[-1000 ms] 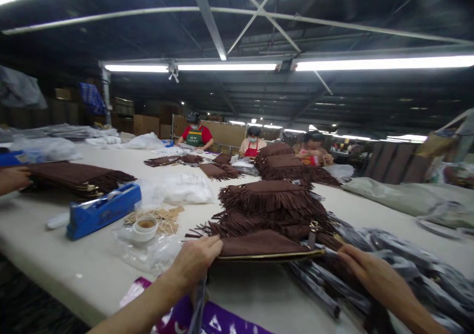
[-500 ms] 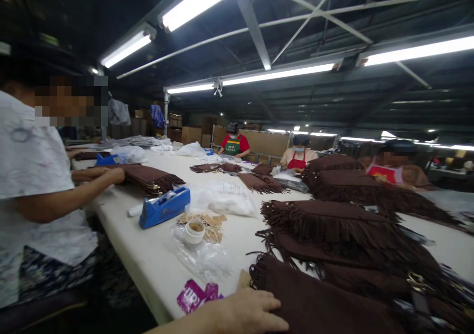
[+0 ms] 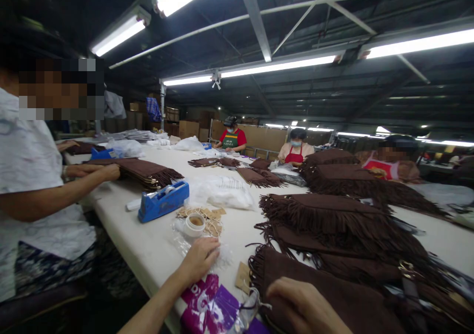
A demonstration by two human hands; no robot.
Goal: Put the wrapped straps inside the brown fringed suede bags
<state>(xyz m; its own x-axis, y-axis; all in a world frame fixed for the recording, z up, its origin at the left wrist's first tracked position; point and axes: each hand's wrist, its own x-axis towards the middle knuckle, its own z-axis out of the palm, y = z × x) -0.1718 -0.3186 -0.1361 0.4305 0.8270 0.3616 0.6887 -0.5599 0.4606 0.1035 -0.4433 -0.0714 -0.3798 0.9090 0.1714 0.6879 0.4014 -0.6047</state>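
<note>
My left hand (image 3: 203, 257) reaches over a crumpled clear plastic bag (image 3: 181, 240), its fingers bent and close together; what lies under them is hidden. Just beyond it is a small round white tub (image 3: 194, 224) with brownish contents. My right hand (image 3: 301, 299) is curled over the nearest brown fringed bag (image 3: 333, 289), fingertips mostly out of sight. A tan card tag (image 3: 242, 277) with white string rests at that bag's left edge. Between my forearms is a shiny purple packet (image 3: 217, 304).
A blue tape dispenser (image 3: 164, 201) and string tags (image 3: 207, 215) sit ahead, before a white plastic heap (image 3: 231, 193). Stacked brown fringed bags (image 3: 326, 215) fill the right. At left, a person (image 3: 33, 176) handles similar bags (image 3: 144, 168). Other people work across the white table (image 3: 126, 240).
My left hand has left the brown fringed bag and moved left and forward to the clear plastic. My right hand has come into view over the bag. More of the purple packet shows.
</note>
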